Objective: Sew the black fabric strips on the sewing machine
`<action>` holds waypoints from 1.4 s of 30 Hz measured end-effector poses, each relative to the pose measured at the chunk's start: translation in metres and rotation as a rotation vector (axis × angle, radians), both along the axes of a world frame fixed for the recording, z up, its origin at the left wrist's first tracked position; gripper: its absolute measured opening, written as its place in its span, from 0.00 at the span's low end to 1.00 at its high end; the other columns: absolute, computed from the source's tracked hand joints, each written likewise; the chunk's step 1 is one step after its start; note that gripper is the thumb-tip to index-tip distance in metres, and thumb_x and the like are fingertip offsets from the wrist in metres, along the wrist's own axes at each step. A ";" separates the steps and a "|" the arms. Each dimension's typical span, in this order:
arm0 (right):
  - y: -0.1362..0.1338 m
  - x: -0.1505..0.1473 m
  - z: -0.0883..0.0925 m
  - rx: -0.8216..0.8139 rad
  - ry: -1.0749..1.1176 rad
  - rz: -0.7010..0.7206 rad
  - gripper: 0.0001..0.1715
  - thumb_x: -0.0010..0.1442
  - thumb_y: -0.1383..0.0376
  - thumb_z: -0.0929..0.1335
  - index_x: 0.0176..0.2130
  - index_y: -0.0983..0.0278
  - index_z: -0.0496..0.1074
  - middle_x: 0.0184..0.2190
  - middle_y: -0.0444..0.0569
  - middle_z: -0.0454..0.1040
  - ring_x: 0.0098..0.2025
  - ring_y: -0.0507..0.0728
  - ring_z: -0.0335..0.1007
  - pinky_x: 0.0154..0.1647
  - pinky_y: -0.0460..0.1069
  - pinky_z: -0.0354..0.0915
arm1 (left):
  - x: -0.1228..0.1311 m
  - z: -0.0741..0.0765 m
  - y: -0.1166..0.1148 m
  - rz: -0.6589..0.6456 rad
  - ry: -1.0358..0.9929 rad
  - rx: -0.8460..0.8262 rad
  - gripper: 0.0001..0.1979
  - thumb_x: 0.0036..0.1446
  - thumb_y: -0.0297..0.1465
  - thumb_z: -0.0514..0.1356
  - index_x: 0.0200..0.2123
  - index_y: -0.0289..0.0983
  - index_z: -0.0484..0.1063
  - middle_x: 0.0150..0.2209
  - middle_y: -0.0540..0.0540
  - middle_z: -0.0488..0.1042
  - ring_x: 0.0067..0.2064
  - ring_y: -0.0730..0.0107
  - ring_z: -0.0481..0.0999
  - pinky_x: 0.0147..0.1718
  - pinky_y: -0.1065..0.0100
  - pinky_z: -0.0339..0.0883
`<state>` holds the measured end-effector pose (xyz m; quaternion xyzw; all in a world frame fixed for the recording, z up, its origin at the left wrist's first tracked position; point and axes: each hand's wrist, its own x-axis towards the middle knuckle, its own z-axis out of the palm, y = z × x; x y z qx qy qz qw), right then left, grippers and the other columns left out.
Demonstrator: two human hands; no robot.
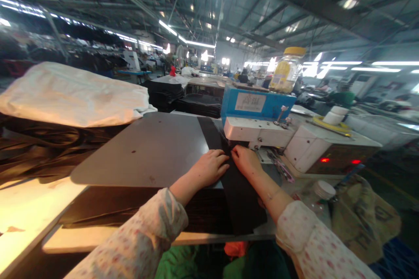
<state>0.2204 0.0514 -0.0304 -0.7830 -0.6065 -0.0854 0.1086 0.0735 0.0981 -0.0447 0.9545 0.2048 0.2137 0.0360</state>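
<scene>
A long strip of black fabric (240, 196) runs from the table's near edge up under the head of a white sewing machine (262, 133). My left hand (209, 168) lies flat on the strip's left edge, fingers stretched out toward the needle area. My right hand (245, 159) presses on the same strip just in front of the machine head, fingers curled down on the cloth. Both hands almost touch each other. The grey table plate (147, 152) spreads out to the left of them.
A white cloth bundle (72, 93) lies over dark fabric at the left. A blue box (255, 104) and a yellow-lidded jar (288, 72) sit on the machine. A white thread cone (334, 115) stands at the right, a sack (363, 218) lower right. Stacks of black pieces (183, 96) lie behind.
</scene>
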 end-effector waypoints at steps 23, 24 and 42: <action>0.002 0.002 -0.005 0.007 -0.017 0.010 0.13 0.59 0.63 0.58 0.35 0.63 0.68 0.32 0.49 0.75 0.33 0.53 0.69 0.31 0.45 0.56 | -0.001 0.003 0.004 -0.029 0.025 -0.053 0.18 0.57 0.37 0.50 0.47 0.35 0.66 0.48 0.41 0.65 0.50 0.63 0.64 0.51 0.64 0.57; 0.002 0.002 -0.005 0.005 -0.015 0.010 0.13 0.59 0.63 0.58 0.35 0.63 0.68 0.32 0.50 0.75 0.34 0.53 0.69 0.31 0.45 0.56 | -0.001 0.004 0.004 -0.029 0.034 -0.063 0.18 0.57 0.37 0.51 0.48 0.35 0.66 0.48 0.41 0.65 0.50 0.62 0.64 0.51 0.64 0.57; 0.003 0.001 -0.005 0.035 -0.068 0.026 0.12 0.59 0.64 0.57 0.34 0.63 0.67 0.31 0.50 0.74 0.32 0.54 0.70 0.29 0.46 0.56 | 0.004 0.011 0.030 -0.016 0.088 -0.073 0.15 0.53 0.28 0.51 0.44 0.36 0.69 0.45 0.44 0.68 0.47 0.65 0.67 0.48 0.66 0.59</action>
